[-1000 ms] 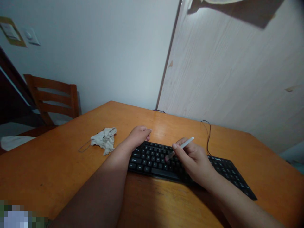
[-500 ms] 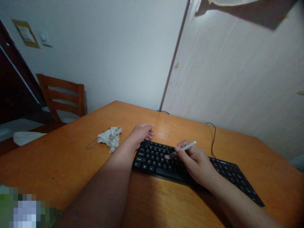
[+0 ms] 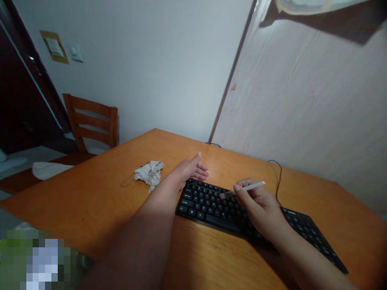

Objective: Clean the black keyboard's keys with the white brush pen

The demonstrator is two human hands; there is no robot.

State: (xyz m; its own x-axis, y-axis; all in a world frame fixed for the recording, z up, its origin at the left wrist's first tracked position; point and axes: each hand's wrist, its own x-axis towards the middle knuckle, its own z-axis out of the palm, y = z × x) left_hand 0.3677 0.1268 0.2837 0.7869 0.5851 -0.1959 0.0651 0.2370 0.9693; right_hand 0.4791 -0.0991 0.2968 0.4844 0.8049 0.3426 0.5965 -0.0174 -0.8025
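Observation:
A black keyboard (image 3: 208, 205) lies at a slant on the wooden table. At its far left corner rests my left hand (image 3: 195, 169), open, with the thumb raised and the fingers stretched out to the right. My right hand (image 3: 256, 201) is closed around a small brush with a white handle (image 3: 255, 186). The brush's pinkish tip (image 3: 223, 196) is over the letter keys, touching or very close to them. My right hand and forearm cover part of the keyboard's middle and right side.
A crumpled pale cloth (image 3: 150, 174) with a thin string lies left of my left hand. The keyboard's cable (image 3: 279, 177) curls across the table (image 3: 121, 201) toward the wall. A wooden chair (image 3: 93, 123) stands at the far left, and a blurred-out patch covers the lower left corner.
My left hand's curled fingers have spread out and its thumb has lifted. The brush remains in my right hand over the keys, its tip slightly shifted. The whole view has swung a little left.

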